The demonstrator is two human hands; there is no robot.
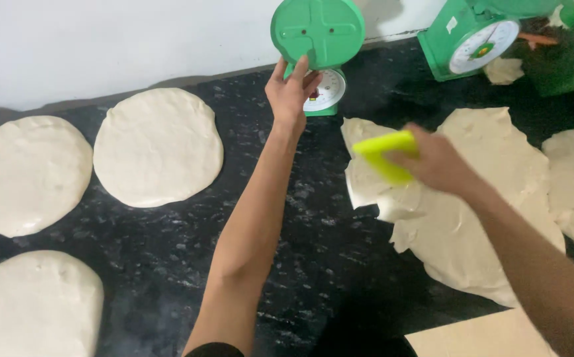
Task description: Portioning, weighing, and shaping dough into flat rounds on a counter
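- Currently, the left hand is stretched forward, its fingers loosely apart and laid against the lower rim of the round green pan of the small scale; nothing is clamped in them.
- Just below those fingers sits the scale's white dial, half covered by the hand, so a reading is best taken once the hand is drawn clear.
- The right hand is closed around a yellow-green scraper, with the fingers wrapped over its top edge.
- Directly under the scraper lies the large ragged dough sheet, spread flat on the dark speckled surface.
- For a clean portion, the scraper is best held steeply and pressed straight down through the dough, rather than dragged, so that the sheet is not stretched.
- The pan is better steadied lightly than pushed, since the scale looks light and tippable.
- Well to the left of the left fingers, three flattened dough rounds are laid apart from one another.
- A second green scale stands beyond the right hand.
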